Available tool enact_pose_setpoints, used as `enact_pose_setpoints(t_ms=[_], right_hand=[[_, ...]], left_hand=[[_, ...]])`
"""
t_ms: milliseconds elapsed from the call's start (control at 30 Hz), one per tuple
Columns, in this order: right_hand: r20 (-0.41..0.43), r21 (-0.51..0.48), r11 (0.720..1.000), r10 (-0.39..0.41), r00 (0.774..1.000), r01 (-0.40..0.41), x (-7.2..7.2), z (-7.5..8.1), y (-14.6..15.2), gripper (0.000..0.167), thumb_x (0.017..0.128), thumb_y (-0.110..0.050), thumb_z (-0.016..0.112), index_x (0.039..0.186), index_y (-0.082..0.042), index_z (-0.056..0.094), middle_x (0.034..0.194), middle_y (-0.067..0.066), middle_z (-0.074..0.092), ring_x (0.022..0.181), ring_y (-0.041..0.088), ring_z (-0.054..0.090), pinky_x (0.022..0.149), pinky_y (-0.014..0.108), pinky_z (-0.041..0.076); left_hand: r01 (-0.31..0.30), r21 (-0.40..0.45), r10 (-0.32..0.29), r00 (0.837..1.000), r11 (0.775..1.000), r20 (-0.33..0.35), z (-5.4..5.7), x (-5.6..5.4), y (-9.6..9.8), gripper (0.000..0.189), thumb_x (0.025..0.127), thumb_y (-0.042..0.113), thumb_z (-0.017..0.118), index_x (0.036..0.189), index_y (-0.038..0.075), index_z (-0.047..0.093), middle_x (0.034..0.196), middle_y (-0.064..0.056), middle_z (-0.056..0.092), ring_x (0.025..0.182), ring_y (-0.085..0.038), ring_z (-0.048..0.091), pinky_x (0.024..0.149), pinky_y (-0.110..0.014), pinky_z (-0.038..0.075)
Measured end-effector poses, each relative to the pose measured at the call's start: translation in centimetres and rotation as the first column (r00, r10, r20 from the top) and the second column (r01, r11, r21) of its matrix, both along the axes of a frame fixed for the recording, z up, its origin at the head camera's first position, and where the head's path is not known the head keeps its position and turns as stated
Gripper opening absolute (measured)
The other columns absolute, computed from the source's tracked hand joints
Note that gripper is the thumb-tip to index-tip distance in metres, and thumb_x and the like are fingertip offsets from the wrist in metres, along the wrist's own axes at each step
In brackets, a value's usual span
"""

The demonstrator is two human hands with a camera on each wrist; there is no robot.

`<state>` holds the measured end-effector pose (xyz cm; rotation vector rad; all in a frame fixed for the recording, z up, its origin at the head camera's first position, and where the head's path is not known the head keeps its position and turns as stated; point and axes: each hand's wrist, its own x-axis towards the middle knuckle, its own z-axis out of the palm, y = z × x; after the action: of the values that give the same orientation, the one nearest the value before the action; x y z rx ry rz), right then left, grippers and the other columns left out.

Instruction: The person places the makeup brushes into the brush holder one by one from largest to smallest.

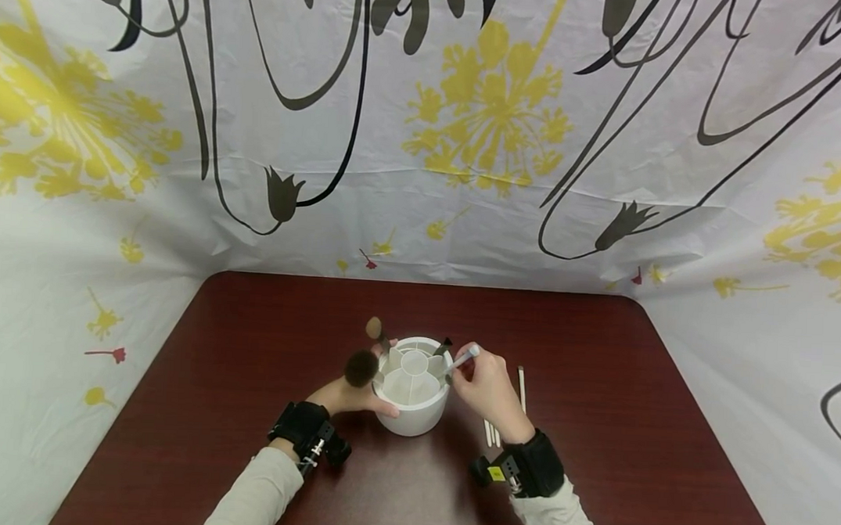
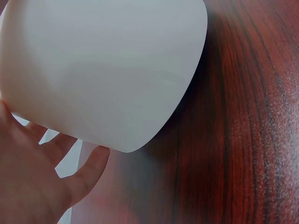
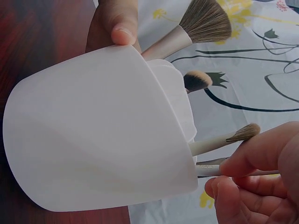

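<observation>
A white round brush holder (image 1: 409,424), divided into compartments, stands on the table. My left hand (image 1: 347,398) grips its left side, the thumb at the front rim and other fingers reaching round behind. In the right wrist view, my right hand (image 3: 261,175) pinches a slim makeup brush (image 3: 209,170) between thumb and fingers at the holder's rim. Beside it a pale-handled brush (image 3: 210,143) with brown bristles sticks out. On the holder's left stand a large fluffy brush (image 1: 362,368) and a tan-tipped brush (image 1: 374,328). A dark-tipped brush (image 1: 443,346) leans at the back right.
Several pale brush handles (image 1: 490,433) lie on the dark red-brown table (image 1: 284,311), partly under my right forearm. Another slim brush (image 1: 522,386) lies just right of that wrist. Behind the table's far edge hangs a patterned white cloth (image 1: 336,251).
</observation>
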<state>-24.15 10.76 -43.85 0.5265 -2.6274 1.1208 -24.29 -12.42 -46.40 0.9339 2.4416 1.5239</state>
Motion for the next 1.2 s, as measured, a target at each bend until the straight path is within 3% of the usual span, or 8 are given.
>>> enact_pose_setpoints(t_ms=[167, 533, 867, 1200], right_hand=[[-0.005, 0.01, 1.0, -0.004, 1.0, 0.004, 0.0, -0.1, 0.0, 0.012, 0.074, 0.003, 0.063, 0.081, -0.005, 0.058, 0.066, 0.0, 0.055, 0.057, 0.009, 0.049, 0.05, 0.021, 0.04], [-0.008, -0.01, 1.0, -0.01, 1.0, 0.01, 0.1, -0.2, 0.0, 0.011, 0.073, 0.004, 0.062, 0.079, -0.005, 0.058, 0.069, 0.001, 0.058, 0.06, 0.008, 0.054, 0.054, 0.021, 0.045], [0.007, -0.009, 0.999, -0.04, 0.999, 0.04, 0.0, 0.1, 1.5, 0.011, 0.077, 0.002, 0.06, 0.086, -0.003, 0.06, 0.072, 0.002, 0.059, 0.063, 0.01, 0.055, 0.056, 0.023, 0.045], [0.007, 0.044, 0.995, -0.092, 0.996, 0.092, -0.4, -0.3, 3.9, 0.016, 0.082, -0.001, 0.056, 0.097, -0.003, 0.06, 0.076, 0.003, 0.059, 0.064, 0.01, 0.053, 0.057, 0.026, 0.044]], left_hand=[[0.007, 0.008, -0.007, 1.0, 1.0, 0.008, 0.2, 0.1, 0.1, 0.092, 0.058, -0.009, 0.076, 0.128, -0.022, 0.017, 0.131, -0.04, 0.026, 0.121, -0.048, 0.028, 0.098, -0.058, 0.022], [0.015, 0.007, -0.014, 0.999, 1.0, -0.049, -0.8, -0.2, -0.2, 0.095, 0.059, -0.004, 0.079, 0.129, -0.02, 0.016, 0.131, -0.039, 0.028, 0.119, -0.047, 0.03, 0.097, -0.057, 0.025], [0.002, 0.021, -0.002, 1.0, 1.0, 0.025, 0.2, 0.2, 0.1, 0.095, 0.058, -0.01, 0.077, 0.129, -0.021, 0.015, 0.133, -0.039, 0.025, 0.122, -0.047, 0.027, 0.099, -0.06, 0.02], [-0.034, -0.011, 0.034, 0.999, 0.999, 0.018, -0.1, 0.1, 0.0, 0.096, 0.057, -0.005, 0.079, 0.129, -0.021, 0.018, 0.134, -0.037, 0.027, 0.123, -0.044, 0.029, 0.101, -0.049, 0.023]])
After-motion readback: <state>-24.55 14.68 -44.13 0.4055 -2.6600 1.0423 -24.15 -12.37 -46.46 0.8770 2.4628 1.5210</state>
